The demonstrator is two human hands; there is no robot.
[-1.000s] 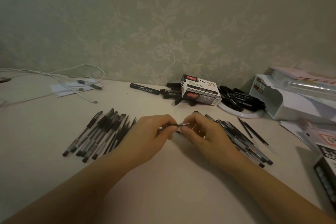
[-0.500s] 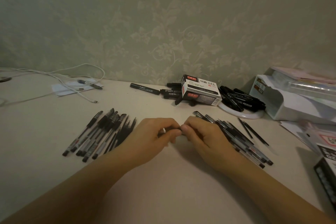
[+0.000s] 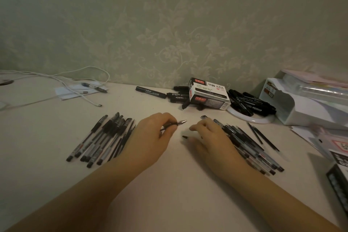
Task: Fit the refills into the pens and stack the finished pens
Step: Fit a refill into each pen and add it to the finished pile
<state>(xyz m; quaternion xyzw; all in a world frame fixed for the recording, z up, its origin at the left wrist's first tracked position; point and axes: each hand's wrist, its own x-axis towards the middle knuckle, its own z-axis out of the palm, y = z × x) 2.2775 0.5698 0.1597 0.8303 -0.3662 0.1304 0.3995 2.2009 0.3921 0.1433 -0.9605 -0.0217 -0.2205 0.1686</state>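
L hand pinches pen, tip pointing right toward R hand. R fingers loosely curled over a dark cap-like piece on desk; grip: can't tell. Finished pile just left of L hand, so L is nearer.

A white cable is trailing across the table at far left, over a paper sheet. Against the floral wallpaper a marker box is lying among black markers — more are piling on a white plate, beside a white organiser tray.
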